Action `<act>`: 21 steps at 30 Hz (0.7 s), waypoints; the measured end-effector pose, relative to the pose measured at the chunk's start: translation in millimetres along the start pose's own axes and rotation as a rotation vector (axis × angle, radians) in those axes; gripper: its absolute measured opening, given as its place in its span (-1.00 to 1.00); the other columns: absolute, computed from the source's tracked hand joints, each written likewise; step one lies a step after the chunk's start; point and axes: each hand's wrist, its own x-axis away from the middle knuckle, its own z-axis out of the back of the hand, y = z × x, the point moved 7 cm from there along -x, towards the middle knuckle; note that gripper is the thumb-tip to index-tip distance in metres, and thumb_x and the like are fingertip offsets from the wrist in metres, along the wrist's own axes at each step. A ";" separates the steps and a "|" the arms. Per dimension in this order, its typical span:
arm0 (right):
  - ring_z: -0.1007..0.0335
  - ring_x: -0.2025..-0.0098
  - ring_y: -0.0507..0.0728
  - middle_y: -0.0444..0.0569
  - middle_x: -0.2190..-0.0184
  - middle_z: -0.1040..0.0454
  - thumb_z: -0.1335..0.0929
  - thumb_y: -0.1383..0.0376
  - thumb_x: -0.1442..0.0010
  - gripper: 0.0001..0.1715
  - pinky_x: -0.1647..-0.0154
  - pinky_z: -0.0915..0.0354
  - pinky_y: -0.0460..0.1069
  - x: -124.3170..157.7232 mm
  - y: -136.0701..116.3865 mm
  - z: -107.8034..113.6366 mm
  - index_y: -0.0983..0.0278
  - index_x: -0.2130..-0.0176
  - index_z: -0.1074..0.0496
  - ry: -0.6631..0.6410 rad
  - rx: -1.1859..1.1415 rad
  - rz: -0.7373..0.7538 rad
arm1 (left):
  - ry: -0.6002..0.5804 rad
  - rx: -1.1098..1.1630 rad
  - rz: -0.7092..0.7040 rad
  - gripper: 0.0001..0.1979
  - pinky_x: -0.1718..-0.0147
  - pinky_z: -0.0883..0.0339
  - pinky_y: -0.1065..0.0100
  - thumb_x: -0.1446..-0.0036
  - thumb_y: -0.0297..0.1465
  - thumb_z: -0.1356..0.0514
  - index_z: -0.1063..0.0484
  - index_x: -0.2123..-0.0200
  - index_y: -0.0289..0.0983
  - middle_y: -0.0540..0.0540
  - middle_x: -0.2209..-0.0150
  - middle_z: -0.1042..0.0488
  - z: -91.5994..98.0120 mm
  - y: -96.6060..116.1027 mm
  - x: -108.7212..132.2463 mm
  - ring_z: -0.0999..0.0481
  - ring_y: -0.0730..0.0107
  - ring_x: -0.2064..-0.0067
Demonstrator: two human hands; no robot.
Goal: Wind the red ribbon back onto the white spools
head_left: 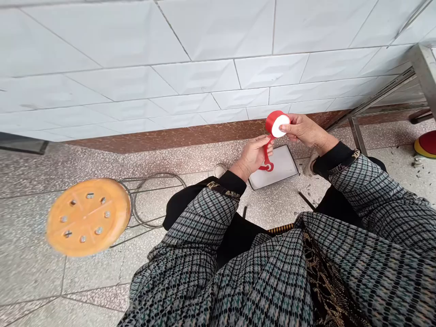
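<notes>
A roll of red tape (276, 124) with a white centre is pinched at its rim by my right hand (301, 130), held up in front of the tiled wall. My left hand (252, 156) grips a narrow red strip (267, 159) just below the roll. The strip looks like tape pulled from the roll, and its lower end curls into a small loop. Both hands are raised over a white board (282, 165) with a dark edge, which lies flat on the floor and does not touch them.
A round orange stool (87, 217) with holes in its seat stands to the left on wire legs. White tiles and a brown skirting band (163, 140) run along the back. A metal frame (384, 97) stands at the right, near a red and yellow object (425, 144) and scattered dark debris (417, 161).
</notes>
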 end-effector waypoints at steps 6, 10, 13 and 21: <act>-0.13 0.53 -0.04 -0.18 0.52 -0.35 -0.60 0.01 -0.17 -0.52 0.58 -0.03 -0.07 5.8 -7.1 3.5 0.28 0.16 -0.50 -0.014 0.109 -0.056 | -0.017 -0.170 0.010 -0.86 0.50 -0.10 0.45 -0.18 -0.48 -0.36 -0.50 0.42 -0.34 0.05 0.54 -0.38 4.5 6.5 -0.1 -0.20 0.61 0.57; -0.21 0.52 -0.02 -0.17 0.52 -0.37 -0.58 0.14 -0.21 -0.63 0.55 -0.15 -0.07 8.0 -8.7 5.0 0.29 0.12 -0.52 0.013 0.206 -0.118 | 0.012 -0.252 0.067 -0.83 0.60 0.16 0.48 -0.24 -0.50 -0.31 -0.47 0.43 -0.33 0.17 0.64 -0.14 9.7 6.7 0.8 0.06 0.68 0.64; -0.23 0.52 -0.02 -0.16 0.52 -0.40 -0.58 0.18 -0.21 -0.67 0.55 -0.17 -0.06 8.2 -9.0 4.7 0.28 0.10 -0.55 -0.002 0.281 -0.135 | 0.031 -0.312 0.074 -0.80 0.62 0.12 0.49 -0.27 -0.50 -0.30 -0.47 0.44 -0.33 0.13 0.61 -0.20 11.5 5.7 1.6 0.02 0.69 0.64; -0.27 0.52 -0.01 -0.14 0.43 -0.49 -0.56 0.21 -0.19 -0.69 0.51 -0.24 -0.03 6.5 -1.6 7.9 0.23 0.08 -0.58 -0.019 0.499 -0.160 | 0.042 -0.360 0.151 -0.84 0.63 0.03 0.49 -0.26 -0.46 -0.37 -0.50 0.37 -0.34 0.10 0.57 -0.25 15.2 -1.9 2.3 0.02 0.69 0.63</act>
